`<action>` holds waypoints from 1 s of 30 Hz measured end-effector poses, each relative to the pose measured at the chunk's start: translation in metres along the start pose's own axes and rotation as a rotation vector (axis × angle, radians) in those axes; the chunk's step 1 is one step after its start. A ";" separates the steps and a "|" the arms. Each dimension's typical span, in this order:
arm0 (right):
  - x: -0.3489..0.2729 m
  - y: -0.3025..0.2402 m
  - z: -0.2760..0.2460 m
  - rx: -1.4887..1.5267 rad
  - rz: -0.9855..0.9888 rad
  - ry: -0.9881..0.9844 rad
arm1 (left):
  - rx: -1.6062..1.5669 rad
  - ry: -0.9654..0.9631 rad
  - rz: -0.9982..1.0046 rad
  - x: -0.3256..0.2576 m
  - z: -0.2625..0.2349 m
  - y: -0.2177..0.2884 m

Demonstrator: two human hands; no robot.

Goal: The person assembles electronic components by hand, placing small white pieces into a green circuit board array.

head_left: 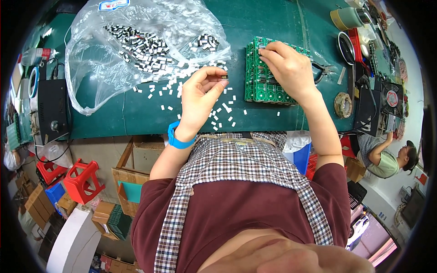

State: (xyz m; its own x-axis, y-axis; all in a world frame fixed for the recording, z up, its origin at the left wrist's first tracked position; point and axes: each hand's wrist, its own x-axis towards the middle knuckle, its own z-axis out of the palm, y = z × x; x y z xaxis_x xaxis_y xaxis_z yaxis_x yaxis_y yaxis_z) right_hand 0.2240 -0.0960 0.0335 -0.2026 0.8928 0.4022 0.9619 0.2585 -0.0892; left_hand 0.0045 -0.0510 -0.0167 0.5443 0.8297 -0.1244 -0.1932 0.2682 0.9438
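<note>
My left hand (pixel 200 93), with a blue band at the wrist, pinches a small dark rectangular component (pixel 224 77) between thumb and fingertips, above the table. My right hand (pixel 289 66) is over a stack of green circuit boards (pixel 268 96), its fingertips pressed together at the upper left part of the top board. What those fingertips hold, if anything, is hidden. Rings and rows of small parts show on the boards. Many small black-and-white rectangular components (pixel 150 52) lie on a clear plastic bag (pixel 93 86) and spill onto the green table (pixel 150 123) around my left hand.
Pliers (pixel 324 70) and a roll of tape (pixel 342 104) lie right of the boards. A cup (pixel 348 19) stands at the far right. A black box with a knob (pixel 53 111) sits at the left edge. Red stools (pixel 83 181) stand below left; another person (pixel 387 157) is at right.
</note>
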 end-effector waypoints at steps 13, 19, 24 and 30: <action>-0.022 -0.056 -0.013 0.625 0.254 0.050 | 0.338 -0.090 0.372 -0.008 0.029 0.014; -0.028 -0.057 -0.018 0.655 0.257 0.059 | 0.454 -0.100 0.533 -0.012 0.032 0.011; -0.035 -0.058 -0.012 0.921 0.355 0.169 | 0.318 0.002 0.527 -0.013 0.036 0.011; -0.040 -0.063 -0.011 1.078 0.455 0.223 | 0.377 -0.067 0.575 -0.012 0.036 0.015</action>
State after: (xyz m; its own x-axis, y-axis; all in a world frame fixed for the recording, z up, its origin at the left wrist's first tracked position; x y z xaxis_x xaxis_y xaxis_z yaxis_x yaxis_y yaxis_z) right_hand 0.1736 -0.1518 0.0330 0.2562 0.9266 0.2752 0.2658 0.2062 -0.9417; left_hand 0.0247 -0.0751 0.0096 0.4922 0.7537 0.4356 -0.1761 -0.4039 0.8977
